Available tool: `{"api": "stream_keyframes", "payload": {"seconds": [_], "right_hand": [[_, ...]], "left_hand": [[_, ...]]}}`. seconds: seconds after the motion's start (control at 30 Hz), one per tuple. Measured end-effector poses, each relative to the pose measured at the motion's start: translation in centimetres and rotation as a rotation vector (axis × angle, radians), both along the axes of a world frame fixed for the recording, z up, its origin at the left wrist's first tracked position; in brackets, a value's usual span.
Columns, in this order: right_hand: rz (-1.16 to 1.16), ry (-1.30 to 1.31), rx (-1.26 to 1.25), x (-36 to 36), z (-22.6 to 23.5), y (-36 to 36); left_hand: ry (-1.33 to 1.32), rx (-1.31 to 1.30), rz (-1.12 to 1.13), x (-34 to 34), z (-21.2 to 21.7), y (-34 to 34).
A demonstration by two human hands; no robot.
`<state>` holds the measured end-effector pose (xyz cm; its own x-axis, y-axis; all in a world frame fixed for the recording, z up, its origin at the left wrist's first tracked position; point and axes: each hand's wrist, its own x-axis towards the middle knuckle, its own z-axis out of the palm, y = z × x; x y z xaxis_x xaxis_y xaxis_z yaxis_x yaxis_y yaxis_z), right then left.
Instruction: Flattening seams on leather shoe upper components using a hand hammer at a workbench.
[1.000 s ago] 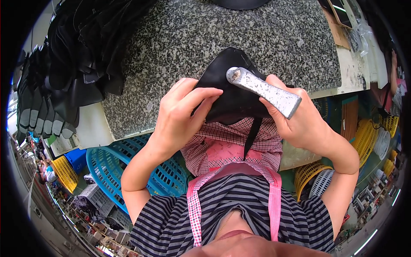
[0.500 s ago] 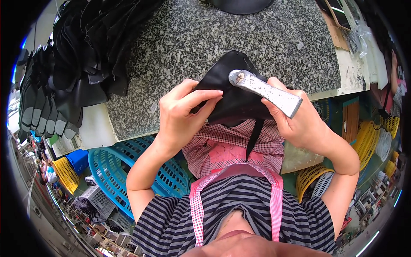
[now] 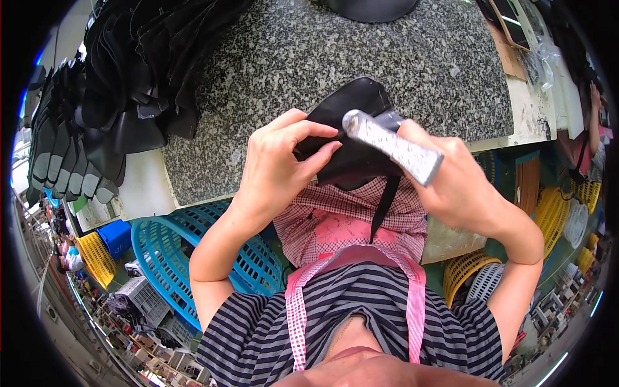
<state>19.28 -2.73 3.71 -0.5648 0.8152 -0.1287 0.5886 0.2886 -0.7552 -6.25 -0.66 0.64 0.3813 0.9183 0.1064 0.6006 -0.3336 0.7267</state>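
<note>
Compared with a second ago, both hands have shifted only slightly: the left hand (image 3: pixel 274 169) now curls its fingers further over the edge of the black leather piece (image 3: pixel 351 138), and the metal tool (image 3: pixel 393 147) in the right hand (image 3: pixel 458 187) lies a little flatter across that piece.

Seen from the head camera, the black leather piece sits at the near edge of the speckled granite counter (image 3: pixel 271 71), partly overhanging it toward the person's body. A narrow black strap hangs from it down over the pink checked apron (image 3: pixel 351 222). The left hand pinches the piece's left side between thumb and fingers, closed on the leather. The right hand is clenched around the metal tool, a mottled silver bar, whose rounded end points up and left and rests against the top of the leather piece; whether the right fingers also pinch the leather beneath cannot be told.

Along the far left corner of the counter lies a large stack of black leather cut pieces (image 3: pixel 122 84), fanned out and overhanging the left edge. At the far edge, another dark rounded object (image 3: pixel 367 8) is cut off by the frame. Brown card sheets (image 3: pixel 509 51) lie at the far right corner. Below the counter, a blue plastic basket (image 3: pixel 174 258) stands to the person's left and yellow baskets (image 3: pixel 554 219) to the right.
</note>
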Motion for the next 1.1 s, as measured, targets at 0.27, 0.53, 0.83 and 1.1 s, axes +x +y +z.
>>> {"api": "stream_keyframes", "payload": {"seconds": [0.27, 0.53, 0.83, 1.1], "right_hand": [[-0.135, 0.036, -0.062, -0.8, -1.0, -1.3], [-0.143, 0.114, 0.018, -0.5, -1.7, -1.3], [-0.119, 0.19, 0.223, -0.9, 1.3, -0.2], [-0.073, 0.03, 0.311, -1.1, 2.0, 0.0]], "left_hand": [[-0.069, 0.146, -0.063, -0.6, -1.4, -0.2], [-0.072, 0.176, -0.048, -1.6, -1.8, -0.6], [-0.058, -0.102, 0.03, -1.1, -0.4, -0.4], [0.032, -0.131, 0.0, -1.2, 0.0, 0.0]]}}
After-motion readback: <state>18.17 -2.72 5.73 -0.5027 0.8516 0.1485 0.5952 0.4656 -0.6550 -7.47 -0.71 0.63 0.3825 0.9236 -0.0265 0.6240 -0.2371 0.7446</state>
